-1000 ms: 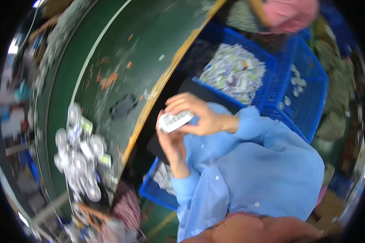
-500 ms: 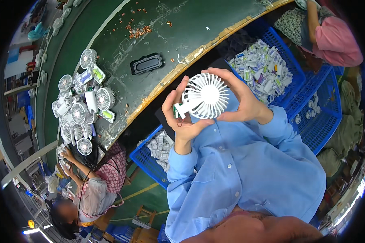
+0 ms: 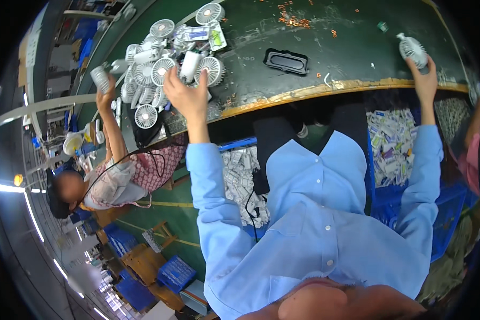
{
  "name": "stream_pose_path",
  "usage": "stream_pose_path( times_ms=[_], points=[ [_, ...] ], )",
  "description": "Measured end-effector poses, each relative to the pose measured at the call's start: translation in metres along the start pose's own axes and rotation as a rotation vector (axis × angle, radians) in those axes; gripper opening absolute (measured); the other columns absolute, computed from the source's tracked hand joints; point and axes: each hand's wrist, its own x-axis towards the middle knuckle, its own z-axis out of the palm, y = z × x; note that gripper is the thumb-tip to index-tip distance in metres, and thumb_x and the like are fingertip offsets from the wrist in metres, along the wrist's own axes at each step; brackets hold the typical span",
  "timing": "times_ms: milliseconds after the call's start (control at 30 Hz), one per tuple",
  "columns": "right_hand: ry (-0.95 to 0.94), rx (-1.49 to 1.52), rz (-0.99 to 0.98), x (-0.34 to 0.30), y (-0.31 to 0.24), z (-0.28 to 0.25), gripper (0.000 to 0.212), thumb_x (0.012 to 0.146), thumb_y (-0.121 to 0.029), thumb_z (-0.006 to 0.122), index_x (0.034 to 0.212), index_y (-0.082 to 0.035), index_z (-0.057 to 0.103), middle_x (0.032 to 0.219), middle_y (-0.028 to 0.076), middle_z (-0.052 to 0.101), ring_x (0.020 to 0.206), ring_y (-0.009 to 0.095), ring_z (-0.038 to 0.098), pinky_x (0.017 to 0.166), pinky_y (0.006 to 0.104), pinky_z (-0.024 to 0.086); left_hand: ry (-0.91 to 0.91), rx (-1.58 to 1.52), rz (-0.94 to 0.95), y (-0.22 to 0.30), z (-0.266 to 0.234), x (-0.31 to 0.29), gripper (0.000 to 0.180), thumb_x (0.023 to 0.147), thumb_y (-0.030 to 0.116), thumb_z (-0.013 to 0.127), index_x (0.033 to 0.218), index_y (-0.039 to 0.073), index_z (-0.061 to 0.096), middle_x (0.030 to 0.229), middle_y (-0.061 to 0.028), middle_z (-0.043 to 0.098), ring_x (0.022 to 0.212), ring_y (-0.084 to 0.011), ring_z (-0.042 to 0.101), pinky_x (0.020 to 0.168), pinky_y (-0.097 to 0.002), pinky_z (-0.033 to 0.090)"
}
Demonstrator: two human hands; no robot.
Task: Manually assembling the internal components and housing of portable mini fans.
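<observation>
My left hand (image 3: pixel 186 98) reaches over the near right side of a heap of white handheld fans, fingers spread and nothing between them. Closest to it are a round fan (image 3: pixel 208 71) and a white handle piece (image 3: pixel 190 66). Out at the far right of the bench, my right hand (image 3: pixel 424 81) grips the lower rim of a white fan head (image 3: pixel 412 50) between thumb and fingers. A short neck sticks up from that fan head. A small green circuit board (image 3: pixel 382 25) lies beyond it, to its left.
A black oblong tray (image 3: pixel 286 61) lies mid-bench, with copper-coloured rings (image 3: pixel 294 21) behind it. Crates of white parts (image 3: pixel 244 181) and mixed pieces (image 3: pixel 392 144) flank my legs. At left a co-worker (image 3: pixel 114 176) holds a white part; another person's pink sleeve (image 3: pixel 468 157) shows at right.
Both hands held the white fan head before my chest. Now they are apart: the left at the fan heap, the right carrying the fan head to the bench's right side.
</observation>
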Motion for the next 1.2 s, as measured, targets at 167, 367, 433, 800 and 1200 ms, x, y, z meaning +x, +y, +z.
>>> stream_pose_path(
  times_ms=[167, 367, 433, 800, 1200],
  points=[
    [0.199, -0.510, 0.083, 0.067, 0.072, 0.026, 0.091, 0.070, -0.071, 0.061, 0.131, -0.005, 0.050, 0.123, 0.025, 0.056, 0.118, 0.040, 0.050, 0.098, 0.0455, 0.039, -0.169, 0.124, 0.070, -0.036, 0.008, 0.032, 0.056, 0.070, 0.035, 0.076, 0.112, 0.002, 0.058, 0.114, -0.0139, 0.058, 0.110, -0.0317, 0.053, 0.092, -0.0439, 0.042],
    [0.255, -0.174, -0.188, 0.007, -0.030, 0.019, 0.076, 0.078, -0.048, 0.070, 0.126, 0.006, 0.047, 0.123, 0.026, 0.053, 0.116, 0.039, 0.048, 0.099, 0.0458, 0.036, -0.346, 0.052, 0.199, -0.041, 0.032, 0.076, 0.038, 0.078, 0.021, 0.065, 0.112, 0.003, 0.059, 0.107, -0.0172, 0.062, 0.101, -0.0354, 0.057, 0.086, -0.0430, 0.046],
    [0.156, 0.028, -0.223, -0.030, -0.066, 0.028, 0.065, 0.080, -0.033, 0.071, 0.126, 0.006, 0.046, 0.122, 0.024, 0.053, 0.117, 0.036, 0.048, 0.100, 0.0434, 0.035, -0.347, 0.064, 0.213, -0.054, 0.043, 0.083, 0.037, 0.079, 0.018, 0.063, 0.113, 0.004, 0.059, 0.109, -0.0173, 0.062, 0.102, -0.0353, 0.057, 0.087, -0.0435, 0.047],
    [-0.135, 0.165, -0.135, -0.108, -0.078, -0.016, 0.043, 0.087, -0.014, 0.063, 0.125, 0.000, 0.050, 0.127, 0.015, 0.051, 0.121, 0.028, 0.046, 0.104, 0.0370, 0.033, -0.672, -0.029, 0.017, -0.053, 0.069, 0.133, 0.035, 0.072, 0.029, 0.066, 0.096, 0.003, 0.069, 0.102, -0.0181, 0.067, 0.092, -0.0343, 0.064, 0.085, -0.0405, 0.049],
    [-0.192, 0.228, -0.196, -0.137, -0.081, -0.035, 0.037, 0.083, 0.002, 0.059, 0.119, 0.001, 0.052, 0.120, 0.017, 0.055, 0.118, 0.032, 0.050, 0.102, 0.0410, 0.036, -0.775, 0.090, -0.058, -0.064, 0.196, 0.197, 0.055, 0.071, 0.041, 0.067, 0.110, 0.002, 0.066, 0.106, -0.0218, 0.066, 0.101, -0.0366, 0.063, 0.090, -0.0401, 0.048]
  ],
)
